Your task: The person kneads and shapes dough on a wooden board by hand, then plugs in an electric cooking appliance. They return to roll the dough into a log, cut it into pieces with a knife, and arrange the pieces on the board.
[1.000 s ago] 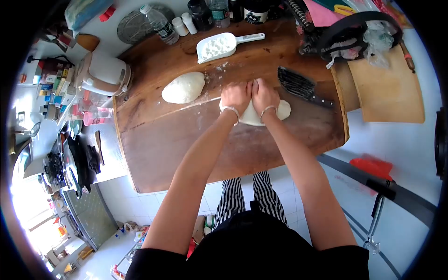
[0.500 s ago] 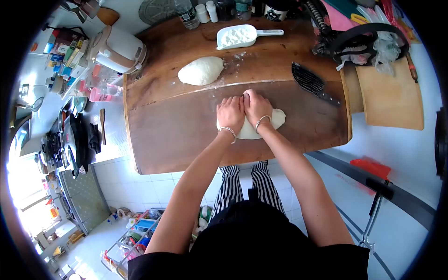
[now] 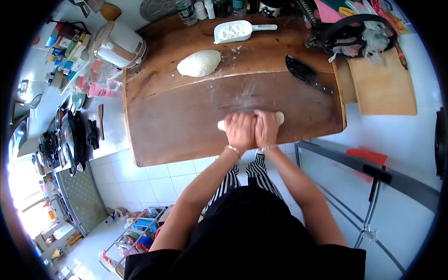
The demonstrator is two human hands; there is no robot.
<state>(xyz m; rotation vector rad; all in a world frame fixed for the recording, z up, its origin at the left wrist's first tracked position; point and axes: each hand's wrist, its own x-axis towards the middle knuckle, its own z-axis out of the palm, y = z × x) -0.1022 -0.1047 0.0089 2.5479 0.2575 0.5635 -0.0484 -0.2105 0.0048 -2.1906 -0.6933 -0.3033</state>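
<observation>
Near the front edge of the wooden table (image 3: 172, 126), my left hand (image 3: 241, 131) and my right hand (image 3: 266, 129) lie side by side over a piece of dough (image 3: 280, 117). Their fingers curl over its far side and grip it. Only the pale ends of this dough show, one beyond each hand; its middle is hidden. Dusty flour marks streak the wood just past my fingertips. Farther back rests a second, smooth oval lump of dough (image 3: 199, 63), apart from both hands.
A white scoop of flour (image 3: 233, 31) lies at the back, before bottles and jars. To the right are a black-bladed knife (image 3: 302, 71) and a cutting board (image 3: 385, 86). A rice cooker (image 3: 119, 44) stands at the left. A grey metal frame (image 3: 336, 161) runs along the right.
Both hands have drawn back toward my body. The dough under them has gone from a flat, spread piece to a narrower roll, and fresh flour streaks show where it lay.
</observation>
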